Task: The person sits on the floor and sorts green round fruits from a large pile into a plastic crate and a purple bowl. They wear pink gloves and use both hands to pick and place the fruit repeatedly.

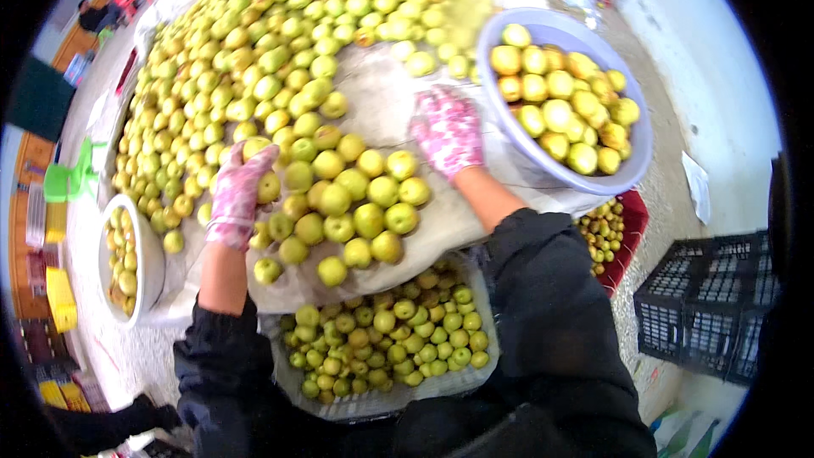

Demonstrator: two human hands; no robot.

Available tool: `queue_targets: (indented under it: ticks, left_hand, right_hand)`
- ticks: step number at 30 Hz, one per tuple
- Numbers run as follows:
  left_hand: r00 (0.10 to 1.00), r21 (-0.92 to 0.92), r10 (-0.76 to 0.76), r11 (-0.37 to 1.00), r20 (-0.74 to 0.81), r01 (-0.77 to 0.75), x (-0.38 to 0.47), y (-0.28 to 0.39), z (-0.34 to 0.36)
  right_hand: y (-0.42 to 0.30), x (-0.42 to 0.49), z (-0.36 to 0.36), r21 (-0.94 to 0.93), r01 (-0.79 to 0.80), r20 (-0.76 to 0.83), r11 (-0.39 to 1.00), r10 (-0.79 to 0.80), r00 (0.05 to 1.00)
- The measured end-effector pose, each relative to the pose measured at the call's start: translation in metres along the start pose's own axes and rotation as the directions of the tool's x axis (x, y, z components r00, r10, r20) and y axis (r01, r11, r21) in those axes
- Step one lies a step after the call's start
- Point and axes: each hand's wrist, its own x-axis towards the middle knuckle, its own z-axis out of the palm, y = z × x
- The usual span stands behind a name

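Note:
A broad pile of round yellow-green fruits (pixel 254 44), like fresh jujubes, some with brown patches, covers the pale cloth (pixel 375 95) on the table. My left hand (pixel 238 194), in a pink-and-white patterned glove, is at the pile's near side with a fruit (pixel 256 147) between thumb and fingers. A looser group of fruits (pixel 353 184) lies between my hands. My right hand (pixel 447 130), gloved alike, is palm down over the cloth beside a lavender plastic basin (pixel 566 181) partly filled with fruits. Its fingertips point away from me and whatever is under the palm is hidden.
Below the table's near edge sits a lined crate (pixel 381 404) of fruits. A white bucket (pixel 152 267) with fruits stands left, a red container (pixel 626 242) of fruits under the basin. Black plastic crates (pixel 703 305) are at right, a green chair (pixel 73 172) at left.

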Motion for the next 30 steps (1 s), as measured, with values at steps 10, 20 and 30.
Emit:
queue_targets:
  ticks: [10,20,30]
  left_hand:
    - [0.719,-0.629,0.235,0.698,0.654,0.343,0.017,0.155,0.245]
    - [0.847,-0.586,0.395,0.800,0.356,-0.126,0.012,0.122,0.171]
    - [0.709,0.194,0.216,0.974,-0.671,-0.112,-0.028,-0.126,-0.166]
  right_hand:
    - [0.004,-0.001,0.004,0.094,-0.019,-0.019,0.995,0.021,1.000]
    - [-0.003,0.001,-0.011,0.182,-0.091,0.146,0.979,0.064,0.987]
    - [0.005,0.003,0.010,0.150,0.077,-0.065,0.986,-0.068,0.996]
